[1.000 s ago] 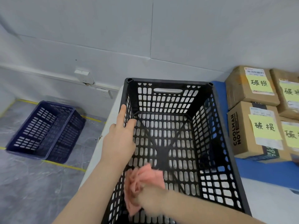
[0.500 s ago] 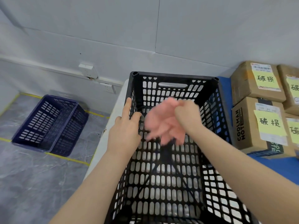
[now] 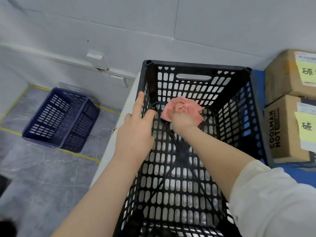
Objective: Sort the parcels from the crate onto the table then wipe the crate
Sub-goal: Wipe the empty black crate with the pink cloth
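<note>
Black crate (image 3: 196, 151) sits on the white table (image 3: 109, 151), flush to its left edge, far end near the grey wall (image 3: 153, 23). Left hand (image 3: 136, 132) clamps the crate's left rim. Right hand (image 3: 183, 119) is fisted around a pink cloth (image 3: 183, 107), pressed low inside at the far end. Parcels (image 3: 289, 117) stacked by the table's right edge. Blue crate (image 3: 59, 118) on the grey floor (image 3: 42, 177), inside yellow tape lines.

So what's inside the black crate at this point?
No parcels show inside the black crate. Only the right hand is in there, pressing a pink cloth low against the far wall. The near floor corner is hidden behind the sleeve.
</note>
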A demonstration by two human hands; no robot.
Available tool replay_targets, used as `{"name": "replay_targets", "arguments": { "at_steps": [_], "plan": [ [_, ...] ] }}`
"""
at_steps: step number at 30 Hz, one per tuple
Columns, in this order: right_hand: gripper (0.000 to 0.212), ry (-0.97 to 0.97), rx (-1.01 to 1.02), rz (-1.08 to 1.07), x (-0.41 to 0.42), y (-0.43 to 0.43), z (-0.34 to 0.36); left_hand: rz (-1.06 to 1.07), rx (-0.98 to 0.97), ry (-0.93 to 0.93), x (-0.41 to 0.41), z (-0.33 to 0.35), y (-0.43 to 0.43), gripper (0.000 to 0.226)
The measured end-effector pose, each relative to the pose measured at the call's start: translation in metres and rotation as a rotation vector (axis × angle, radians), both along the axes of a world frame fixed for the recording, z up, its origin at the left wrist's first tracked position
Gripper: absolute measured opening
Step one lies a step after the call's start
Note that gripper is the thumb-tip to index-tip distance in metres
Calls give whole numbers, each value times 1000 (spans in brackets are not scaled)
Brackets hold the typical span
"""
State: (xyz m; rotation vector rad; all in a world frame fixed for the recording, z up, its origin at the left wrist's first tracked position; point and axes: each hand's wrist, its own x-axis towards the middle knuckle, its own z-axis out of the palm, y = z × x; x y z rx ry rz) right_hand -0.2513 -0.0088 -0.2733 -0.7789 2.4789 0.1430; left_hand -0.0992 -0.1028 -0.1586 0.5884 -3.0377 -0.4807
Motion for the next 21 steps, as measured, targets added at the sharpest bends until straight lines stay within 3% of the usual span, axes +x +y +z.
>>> {"name": "replay_targets", "arguments": {
  "at_steps": [4,8,10,12,16,18,21],
  "plan": [
    [85,-52,18,276,55,41,-3,4,9,-9,1,3,-1,50],
    [69,-206,156,477,114,90,8,7,24,-9,0,6,0,51],
    [64,-373,224,533,137,104,19,8,28,-7,1,6,1,51],
    [65,-564,294,510,153,105,40,5,27,-7,1,6,1,51],
    [49,-972,352,97,152,109,47,5,18,0,1,6,1,51],
    [42,-965,374,64,138,112,42,4,19,-1,2,6,1,51],
    [33,-737,219,-74,80,108,67,6,20,3,1,6,1,49]
  ]
}}
